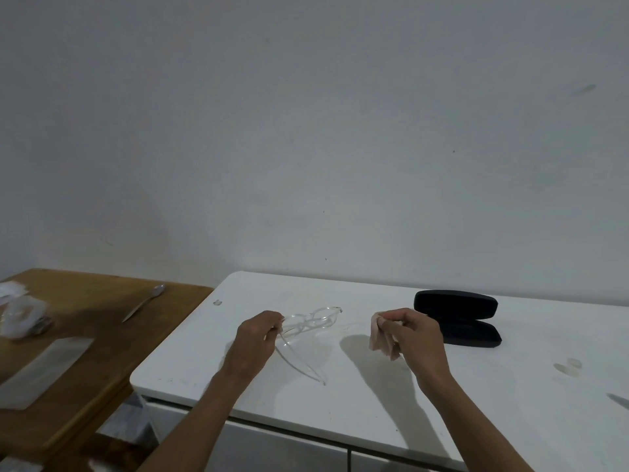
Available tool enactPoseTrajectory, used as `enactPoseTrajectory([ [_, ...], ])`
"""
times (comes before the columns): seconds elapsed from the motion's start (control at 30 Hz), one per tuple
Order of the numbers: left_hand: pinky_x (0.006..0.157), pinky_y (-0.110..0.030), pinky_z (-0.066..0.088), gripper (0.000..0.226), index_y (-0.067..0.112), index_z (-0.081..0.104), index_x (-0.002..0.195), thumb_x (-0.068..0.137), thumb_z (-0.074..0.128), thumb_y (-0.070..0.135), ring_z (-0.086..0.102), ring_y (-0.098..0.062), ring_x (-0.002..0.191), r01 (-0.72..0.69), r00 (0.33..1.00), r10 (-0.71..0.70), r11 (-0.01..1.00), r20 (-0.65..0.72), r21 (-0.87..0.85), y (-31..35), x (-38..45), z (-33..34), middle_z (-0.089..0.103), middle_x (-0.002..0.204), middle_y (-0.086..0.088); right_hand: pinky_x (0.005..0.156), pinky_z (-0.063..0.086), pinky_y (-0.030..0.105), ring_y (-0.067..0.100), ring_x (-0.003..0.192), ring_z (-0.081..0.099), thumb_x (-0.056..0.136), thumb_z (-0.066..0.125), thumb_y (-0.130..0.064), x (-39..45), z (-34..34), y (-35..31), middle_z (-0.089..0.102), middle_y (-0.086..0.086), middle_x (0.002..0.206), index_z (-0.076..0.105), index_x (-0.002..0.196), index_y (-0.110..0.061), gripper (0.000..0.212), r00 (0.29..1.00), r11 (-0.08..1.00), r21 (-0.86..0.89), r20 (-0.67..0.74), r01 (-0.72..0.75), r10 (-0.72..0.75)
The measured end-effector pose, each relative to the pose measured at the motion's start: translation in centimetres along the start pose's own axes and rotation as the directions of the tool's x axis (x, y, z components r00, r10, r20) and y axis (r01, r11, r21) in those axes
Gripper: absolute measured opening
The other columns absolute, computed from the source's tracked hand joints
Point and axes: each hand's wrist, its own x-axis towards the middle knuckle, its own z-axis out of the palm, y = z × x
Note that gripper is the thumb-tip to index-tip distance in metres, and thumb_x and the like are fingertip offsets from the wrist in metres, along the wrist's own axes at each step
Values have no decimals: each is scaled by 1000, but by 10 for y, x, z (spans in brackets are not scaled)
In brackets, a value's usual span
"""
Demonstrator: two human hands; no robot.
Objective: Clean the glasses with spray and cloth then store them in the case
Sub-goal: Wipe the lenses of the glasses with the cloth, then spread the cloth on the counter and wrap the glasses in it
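My left hand is out over the white table, fingers pinched on the glasses at 1 corner. The glasses are see-through, with both arms open and pointing back at me. My right hand is up beside them, fingers squeezed on a pink cloth. The black case lies open just behind it.

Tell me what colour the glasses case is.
Black. The case lies open on the white table, clearest in the head view.
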Motion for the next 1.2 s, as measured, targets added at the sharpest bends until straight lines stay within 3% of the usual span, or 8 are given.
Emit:
enactPoseTrajectory([
  [0.13, 74, -34, 61, 25, 11, 69, 97, 84, 71, -10, 70, -17, 80, -80, 996, 76, 995, 55, 63, -2, -2, -4, 74, 93, -2, 56, 43, 35, 26, 60, 58, 88, 66, -4, -4, 1, -7, 71, 21, 62, 77, 78, -7, 15, 1000, 999, -35, 14, 20, -19],
  [0.37, 102, -21, 46, 58, 16, 63, 129, 76, 72, -6, 53, -14, 131, -113, 994, 113, 990, 7, 88, 25, -3, -15, 57, 145, -3, 53, 44, 32, 27, 61, 61, 90, 66, -3, -5, -3, -18, 71, 22, 62, 77, 79, -6, 16, 999, 999, -15, 18, 43, -42],
  [0.53, 96, -38, 54, 34, 11, 69, 115, 82, 76, 13, 64, -24, 110, -307, 942, 306, 952, -141, 18, 93, 22, -14, 69, 119, -6, 55, 40, 31, 28, 62, 54, 87, 59, -1, -8, -16, -37, 66, 30, 70, 71, 67, 3, 24, 993, 999, -3, 102, 51, -50],
  [0.63, 82, -32, 55, 39, 16, 69, 114, 81, 81, 32, 66, -15, 90, -340, 940, 335, 931, -58, -136, 145, 30, -2, 72, 103, 3, 60, 44, 32, 29, 65, 49, 86, 55, 0, -13, -29, -56, 64, 24, 70, 63, 73, 14, 21, 989, 999, 33, 140, 38, -42],
  [0.77, 74, -26, 50, 41, 24, 65, 101, 74, 82, 51, 59, -10, 82, -316, 944, 328, 924, 23, -215, 202, 30, 20, 67, 91, 13, 82, 55, 47, 36, 79, 66, 79, 55, 0, -14, -54, -69, 76, 14, 90, 82, 92, -13, 33, 993, 993, 89, 88, -83, 75],
  [1.0, 68, -27, 49, 8, 28, 70, 86, 82, 78, 27, 60, -8, 76, -100, 989, 136, 905, 58, -413, 246, 33, 49, 68, 80, 12, 102, 54, 59, 39, 93, 72, 79, 65, -2, -23, -98, -85, 75, 28, 107, 72, 116, -5, 37, 993, 984, 145, 79, -104, 93],
  [1.13, 67, -24, 53, 8, 20, 79, 80, 87, 77, 17, 69, -9, 72, 183, 972, -35, 738, 234, -650, 263, 45, 44, 76, 76, 5, 70, 65, 39, 29, 75, 76, 91, 65, -9, -22, -116, -84, 80, 14, 91, 71, 121, -16, 31, 997, 993, -81, -2, -83, 83],
  [1.2, 66, -25, 53, 10, 13, 78, 82, 90, 74, 17, 68, -9, 71, 323, 932, -99, 660, 348, -678, 269, 53, 40, 76, 77, 2, 51, 53, 27, 18, 54, 70, 92, 70, -25, -23, -124, -83, 79, 7, 77, 73, 113, -20, 21, 999, 949, -312, -22, -43, 38],
])
